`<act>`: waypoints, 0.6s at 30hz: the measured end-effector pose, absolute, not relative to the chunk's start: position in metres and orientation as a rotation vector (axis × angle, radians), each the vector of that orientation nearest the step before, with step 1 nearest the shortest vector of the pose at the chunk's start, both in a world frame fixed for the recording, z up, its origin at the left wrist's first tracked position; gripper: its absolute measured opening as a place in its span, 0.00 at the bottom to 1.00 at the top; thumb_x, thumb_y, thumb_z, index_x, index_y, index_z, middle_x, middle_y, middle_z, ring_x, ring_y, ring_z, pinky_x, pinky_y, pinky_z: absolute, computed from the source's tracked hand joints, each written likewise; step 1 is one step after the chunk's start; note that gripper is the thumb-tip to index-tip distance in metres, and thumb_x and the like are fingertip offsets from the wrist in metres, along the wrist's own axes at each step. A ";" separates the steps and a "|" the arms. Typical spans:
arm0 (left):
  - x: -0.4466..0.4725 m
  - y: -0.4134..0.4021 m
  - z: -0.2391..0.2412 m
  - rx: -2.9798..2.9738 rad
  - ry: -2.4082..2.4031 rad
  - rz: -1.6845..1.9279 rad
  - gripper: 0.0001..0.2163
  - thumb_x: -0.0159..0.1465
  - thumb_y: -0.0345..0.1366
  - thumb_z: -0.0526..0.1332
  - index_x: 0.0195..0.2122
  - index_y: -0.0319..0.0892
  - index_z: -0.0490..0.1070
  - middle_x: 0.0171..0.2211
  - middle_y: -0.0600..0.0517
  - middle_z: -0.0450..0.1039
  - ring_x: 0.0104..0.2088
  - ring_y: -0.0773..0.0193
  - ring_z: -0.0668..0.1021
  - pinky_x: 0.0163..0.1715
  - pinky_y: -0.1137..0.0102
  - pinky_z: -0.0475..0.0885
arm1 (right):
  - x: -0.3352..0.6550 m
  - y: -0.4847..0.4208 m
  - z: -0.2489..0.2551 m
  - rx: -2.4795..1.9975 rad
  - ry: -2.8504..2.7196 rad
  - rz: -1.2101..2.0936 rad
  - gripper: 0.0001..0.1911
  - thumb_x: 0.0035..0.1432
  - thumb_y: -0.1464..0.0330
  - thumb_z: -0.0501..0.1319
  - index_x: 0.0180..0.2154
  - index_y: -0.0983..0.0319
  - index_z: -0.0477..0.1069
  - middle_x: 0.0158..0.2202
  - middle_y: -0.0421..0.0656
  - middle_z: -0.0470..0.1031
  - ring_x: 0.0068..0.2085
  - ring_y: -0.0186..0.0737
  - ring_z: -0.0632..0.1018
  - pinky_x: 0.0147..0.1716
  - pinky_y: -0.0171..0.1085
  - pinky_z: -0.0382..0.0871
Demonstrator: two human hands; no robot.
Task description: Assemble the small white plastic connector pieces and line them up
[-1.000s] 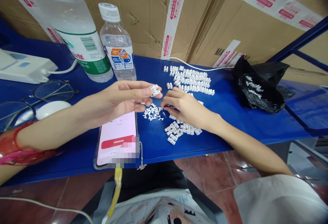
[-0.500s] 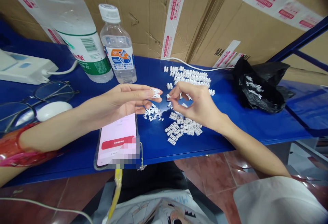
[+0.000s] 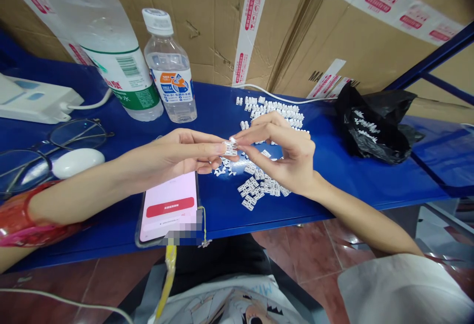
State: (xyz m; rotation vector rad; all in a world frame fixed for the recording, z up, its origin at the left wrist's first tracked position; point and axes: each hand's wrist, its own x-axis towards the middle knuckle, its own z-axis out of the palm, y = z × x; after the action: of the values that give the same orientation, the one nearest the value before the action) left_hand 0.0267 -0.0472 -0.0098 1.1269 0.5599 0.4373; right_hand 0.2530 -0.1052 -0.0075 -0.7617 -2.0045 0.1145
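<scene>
Between thumb and fingers, my left hand (image 3: 185,152) pinches a flat white slotted plastic piece (image 3: 230,149). My right hand (image 3: 283,153) pinches a small white plastic piece (image 3: 233,140) against the upper edge of the slotted one; fingertips partly cover it. Below the hands lie loose small white pieces (image 3: 224,167), partly hidden by my left fingers. A pile of flat slotted pieces (image 3: 255,188) spreads under my right hand. Behind it stand rows of white plastic pieces (image 3: 277,110), partly covered by my right hand.
A phone (image 3: 170,205) lies on the blue table (image 3: 222,215). Two bottles, one large (image 3: 133,77) and one smaller (image 3: 172,82), stand back left near glasses (image 3: 77,134), a white oval object (image 3: 78,162) and a power strip (image 3: 39,98). A black bag (image 3: 377,141) holds white pieces. Cardboard boxes (image 3: 207,27) stand behind.
My right hand has moved left and brought its small white piece against the slotted piece. My left hand has shifted slightly down and right.
</scene>
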 end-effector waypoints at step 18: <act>0.028 -0.050 -0.006 1.263 0.570 0.473 0.03 0.61 0.37 0.74 0.35 0.47 0.88 0.29 0.51 0.79 0.26 0.69 0.68 0.24 0.75 0.65 | 0.250 -0.109 -0.005 -0.743 -2.009 0.318 0.02 0.67 0.72 0.67 0.39 0.59 0.78 0.41 0.43 0.87 0.42 0.40 0.82 0.46 0.46 0.74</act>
State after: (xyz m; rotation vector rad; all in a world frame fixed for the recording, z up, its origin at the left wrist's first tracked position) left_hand 0.0279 -0.0497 -0.0065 1.2626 0.5703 0.4728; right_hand 0.2496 -0.1090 -0.0049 -0.7426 -2.0093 0.3183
